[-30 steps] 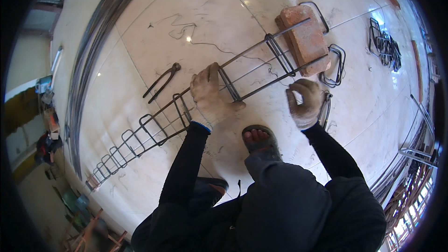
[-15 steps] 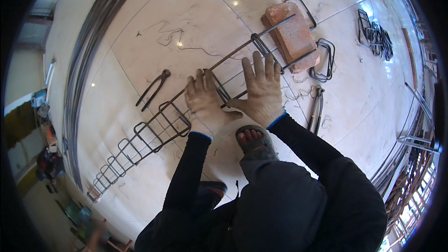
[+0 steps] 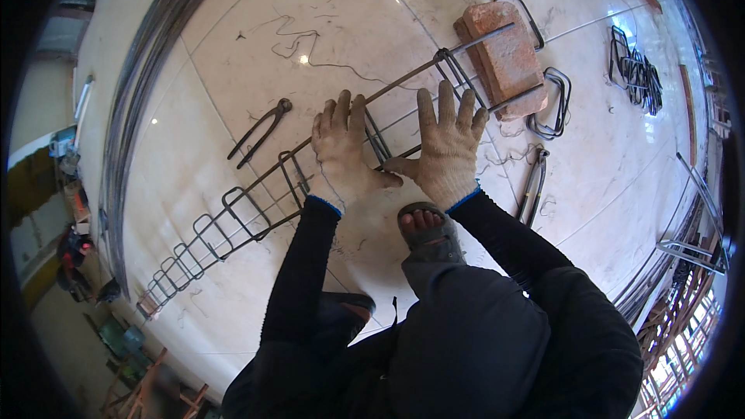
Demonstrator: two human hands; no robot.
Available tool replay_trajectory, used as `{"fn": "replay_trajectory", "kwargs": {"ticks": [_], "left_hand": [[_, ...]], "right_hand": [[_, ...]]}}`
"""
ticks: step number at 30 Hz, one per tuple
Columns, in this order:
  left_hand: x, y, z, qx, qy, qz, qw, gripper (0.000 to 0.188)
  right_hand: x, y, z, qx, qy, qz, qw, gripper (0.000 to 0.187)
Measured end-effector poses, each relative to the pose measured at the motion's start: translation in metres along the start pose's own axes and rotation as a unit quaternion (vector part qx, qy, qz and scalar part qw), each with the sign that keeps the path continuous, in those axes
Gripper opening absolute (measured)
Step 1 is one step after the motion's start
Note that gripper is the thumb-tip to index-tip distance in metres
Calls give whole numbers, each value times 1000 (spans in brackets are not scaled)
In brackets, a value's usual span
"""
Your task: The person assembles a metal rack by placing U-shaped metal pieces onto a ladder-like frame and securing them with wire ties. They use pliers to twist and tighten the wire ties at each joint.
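A long rebar cage (image 3: 262, 233) of thin steel bars with square stirrups slants from the lower left to the upper right. My left hand (image 3: 344, 151), in a pale knit glove with a blue cuff, lies over its middle with fingers stretched out. Beside it, my gloved right hand (image 3: 448, 147) spreads its fingers over the same bars, thumb toward the left hand. Neither holds anything; palm contact with the steel is hidden. A few stirrups (image 3: 377, 138) stand bunched between the hands, others (image 3: 458, 74) beyond the right fingertips. Red bricks (image 3: 504, 54) sit at the cage's upper right end.
Pincers (image 3: 264, 130) lie left of the cage, and a second pair (image 3: 532, 186) lies right of my right hand. Loose stirrups (image 3: 552, 105) rest by the bricks; a pile of them (image 3: 636, 74) is farther right. Long rods (image 3: 143, 70) run along the left. My sandalled foot (image 3: 423, 225) is close by.
My hands have moved a little farther apart. The left fingers, bent over the bar before, are now straighter, and the right fingers are spread wider. The view has shifted slightly.
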State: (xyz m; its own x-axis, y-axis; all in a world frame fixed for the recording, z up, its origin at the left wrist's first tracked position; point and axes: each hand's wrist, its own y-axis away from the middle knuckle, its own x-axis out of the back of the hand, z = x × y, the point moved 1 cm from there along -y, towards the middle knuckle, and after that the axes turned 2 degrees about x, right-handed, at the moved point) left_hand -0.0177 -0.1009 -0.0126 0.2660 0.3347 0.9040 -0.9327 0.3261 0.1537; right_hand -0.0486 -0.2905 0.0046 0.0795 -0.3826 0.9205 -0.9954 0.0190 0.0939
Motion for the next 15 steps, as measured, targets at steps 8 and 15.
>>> {"fn": "replay_trajectory", "kwargs": {"ticks": [8,15], "left_hand": [[-4,-5,-8,-51,26,29,998,142],[3,-9,-1,-40,-32,21,998,134]], "right_hand": [[4,-2,-2,-9,-6,3,1000,122],[5,-2,-3,-15,-3,1,1000,123]]}}
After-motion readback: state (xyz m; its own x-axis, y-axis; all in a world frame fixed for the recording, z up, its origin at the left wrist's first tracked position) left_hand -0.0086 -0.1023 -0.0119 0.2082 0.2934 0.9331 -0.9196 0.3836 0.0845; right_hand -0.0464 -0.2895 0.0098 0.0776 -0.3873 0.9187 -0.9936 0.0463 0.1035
